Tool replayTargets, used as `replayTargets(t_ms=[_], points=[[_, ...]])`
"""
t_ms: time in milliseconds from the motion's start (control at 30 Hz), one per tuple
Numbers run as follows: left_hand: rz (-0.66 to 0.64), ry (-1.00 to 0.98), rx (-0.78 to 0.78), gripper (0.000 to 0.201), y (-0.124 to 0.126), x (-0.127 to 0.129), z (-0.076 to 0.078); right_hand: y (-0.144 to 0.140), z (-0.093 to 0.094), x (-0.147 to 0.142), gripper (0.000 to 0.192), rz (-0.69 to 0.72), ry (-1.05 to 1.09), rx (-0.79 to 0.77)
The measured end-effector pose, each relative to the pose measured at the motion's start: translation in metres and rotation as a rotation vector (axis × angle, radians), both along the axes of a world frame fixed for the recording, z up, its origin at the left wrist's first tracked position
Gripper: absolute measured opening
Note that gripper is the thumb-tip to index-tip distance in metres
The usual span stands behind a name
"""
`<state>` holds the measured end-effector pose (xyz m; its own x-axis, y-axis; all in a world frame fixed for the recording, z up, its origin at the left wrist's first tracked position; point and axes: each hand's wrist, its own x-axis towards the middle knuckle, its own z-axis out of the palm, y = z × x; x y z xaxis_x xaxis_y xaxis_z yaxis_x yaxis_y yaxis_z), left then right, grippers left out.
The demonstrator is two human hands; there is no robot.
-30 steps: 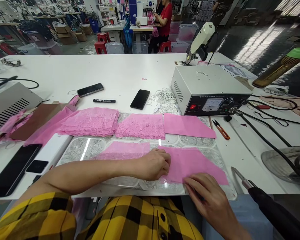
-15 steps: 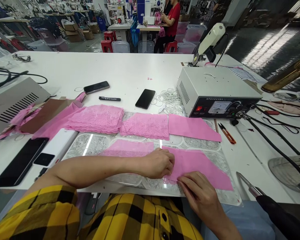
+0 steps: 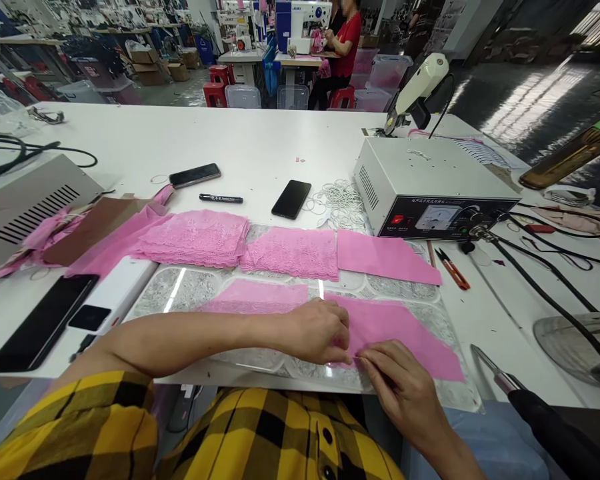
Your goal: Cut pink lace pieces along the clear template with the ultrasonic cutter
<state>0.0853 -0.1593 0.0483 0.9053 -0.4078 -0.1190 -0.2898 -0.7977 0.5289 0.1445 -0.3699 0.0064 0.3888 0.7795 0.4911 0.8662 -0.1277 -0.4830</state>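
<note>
The left hand point(image 3: 316, 331) covers the near-left corner of the pink cloth point(image 3: 405, 330), so its grip cannot be told. The right hand point(image 3: 397, 387) pinches the near edge. The cloth lies flat, thin and plain, on the clear patterned mat point(image 3: 190, 290).

A garment factory floor is shown: sewing machines point(image 3: 300, 17) are ranged on tables, and stacked pink lace pieces point(image 3: 195, 237) are laid on a white worktable point(image 3: 240, 143).
</note>
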Motion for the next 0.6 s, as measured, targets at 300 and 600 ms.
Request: replayTargets(t_ms=[300,600], points=[[0.042,-0.078,0.084,0.009,-0.010,-0.010,-0.004,0.002,0.004,0.000,0.012,-0.021,0.025,0.023],[0.051,-0.063,0.050,0.017,-0.007,-0.008,-0.004,0.002,0.005,-0.001,0.013,-0.022,0.054,0.021]])
